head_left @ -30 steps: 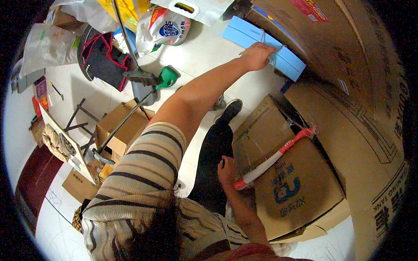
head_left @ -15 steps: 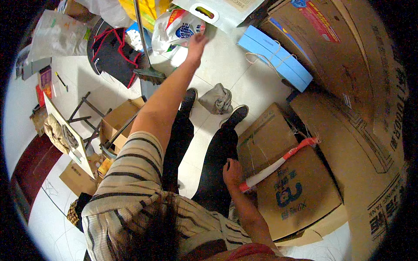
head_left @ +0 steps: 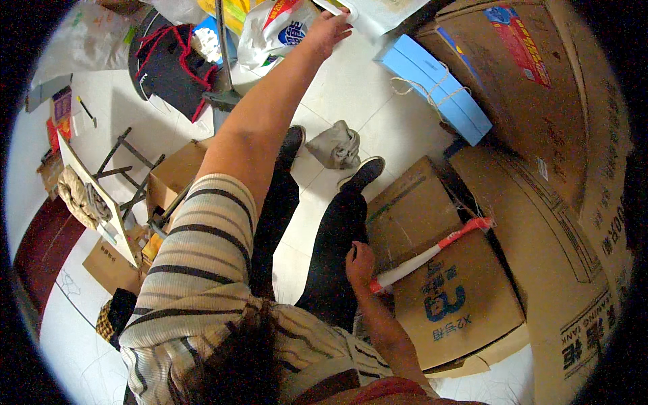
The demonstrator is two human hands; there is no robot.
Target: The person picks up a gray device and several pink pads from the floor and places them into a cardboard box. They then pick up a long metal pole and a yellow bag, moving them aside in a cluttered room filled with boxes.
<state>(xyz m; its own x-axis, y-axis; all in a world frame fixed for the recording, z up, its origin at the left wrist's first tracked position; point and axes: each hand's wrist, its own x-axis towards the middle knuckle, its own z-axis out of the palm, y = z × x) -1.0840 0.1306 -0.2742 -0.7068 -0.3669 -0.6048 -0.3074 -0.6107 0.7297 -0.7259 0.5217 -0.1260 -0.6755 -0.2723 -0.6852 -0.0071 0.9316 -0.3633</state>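
Note:
At the top, my left hand (head_left: 329, 34) reaches out beside the cut-out handle (head_left: 332, 7) of a pale carrier bag (head_left: 388, 13). Its fingers look spread, and the upper ones touch or nearly touch the handle's edge. Just left of this hand is a white plastic bag (head_left: 266, 37) with red and blue print. My right hand (head_left: 361, 263) hangs loosely curled between my thigh and a cardboard box (head_left: 466, 297), with nothing visible in it. Near that wrist, a white-and-red strip (head_left: 418, 262) crosses the box.
A crumpled grey bag (head_left: 332, 147) lies on the floor by my shoes. To the right are a light blue box (head_left: 439, 88) tied with string and large flattened cartons (head_left: 520, 115). On the left stand a broom (head_left: 223, 94), a black bag with red cord (head_left: 169, 67) and an open carton (head_left: 177, 172).
My left hand has moved up and right, from the white plastic bag to the carrier bag's handle, and its fingers have spread. My right hand stays beside the box. The view has shifted slightly.

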